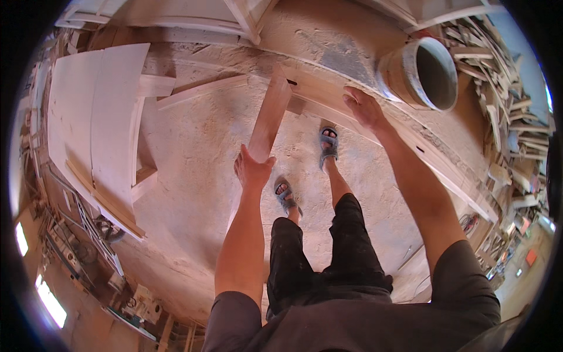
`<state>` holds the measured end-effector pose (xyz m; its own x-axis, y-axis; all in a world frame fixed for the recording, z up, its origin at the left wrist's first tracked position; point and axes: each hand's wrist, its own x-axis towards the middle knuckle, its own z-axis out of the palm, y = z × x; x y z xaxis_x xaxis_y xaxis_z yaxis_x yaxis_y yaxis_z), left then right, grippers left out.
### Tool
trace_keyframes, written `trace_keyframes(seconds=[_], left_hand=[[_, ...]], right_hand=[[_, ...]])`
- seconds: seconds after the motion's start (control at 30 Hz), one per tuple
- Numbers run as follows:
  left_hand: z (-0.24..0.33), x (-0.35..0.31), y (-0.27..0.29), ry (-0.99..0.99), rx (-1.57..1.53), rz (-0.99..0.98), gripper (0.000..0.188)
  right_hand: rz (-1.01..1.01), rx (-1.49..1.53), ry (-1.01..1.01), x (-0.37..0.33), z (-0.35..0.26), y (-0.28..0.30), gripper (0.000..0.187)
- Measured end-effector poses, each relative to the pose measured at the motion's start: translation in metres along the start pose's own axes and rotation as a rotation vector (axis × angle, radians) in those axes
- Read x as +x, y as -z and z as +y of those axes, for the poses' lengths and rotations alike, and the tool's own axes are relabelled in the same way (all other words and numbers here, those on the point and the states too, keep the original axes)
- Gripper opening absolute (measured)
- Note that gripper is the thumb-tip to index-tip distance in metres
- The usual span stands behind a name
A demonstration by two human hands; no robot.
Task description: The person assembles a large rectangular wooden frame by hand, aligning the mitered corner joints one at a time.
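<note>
My left hand [253, 169] grips a wooden board [271, 120] across its width, thumb on one edge and fingers on the other. The far end of this board meets a long wooden beam [319, 94] that runs from the upper middle toward the lower right. Dark slots are cut into the beam, one close to where the two pieces meet. My right hand [365, 110] is over the beam, right of that joint, with fingers stretched out and nothing held. Whether it touches the wood I cannot tell.
A large bucket [407, 73] stands beyond the beam, near a pile of wood offcuts [489, 76]. Pale panels [97, 111] lean at the left. A loose wooden strip [202, 92] lies on the dusty floor [187, 158]. My sandalled feet [328, 144] are close to the beam.
</note>
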<state>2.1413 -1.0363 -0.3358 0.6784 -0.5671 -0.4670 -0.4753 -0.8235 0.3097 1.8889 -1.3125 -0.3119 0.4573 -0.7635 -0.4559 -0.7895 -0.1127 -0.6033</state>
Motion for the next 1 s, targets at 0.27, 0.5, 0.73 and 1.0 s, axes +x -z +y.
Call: trace_keyframes(seconds=[0.27, 0.5, 0.73, 1.0], left_hand=[[0.033, 0.016, -0.014, 0.085, 0.12, 0.057, 0.067], [0.04, 0.017, -0.021, 0.07, 0.116, 0.068, 0.064], [0.029, 0.016, -0.02, 0.033, 0.092, 0.123, 0.063], [0.03, 0.016, -0.025, 0.008, 0.103, 0.143, 0.063]], right_hand=[[-0.333, 0.003, 0.001, 0.075, 0.012, -0.014, 0.068], [-0.423, 0.243, -0.033, 0.106, 0.066, -0.016, 0.071], [-0.637, -0.102, 0.041, 0.103, -0.002, -0.008, 0.086], [-0.494, 0.046, -0.05, 0.108, 0.022, -0.032, 0.094]])
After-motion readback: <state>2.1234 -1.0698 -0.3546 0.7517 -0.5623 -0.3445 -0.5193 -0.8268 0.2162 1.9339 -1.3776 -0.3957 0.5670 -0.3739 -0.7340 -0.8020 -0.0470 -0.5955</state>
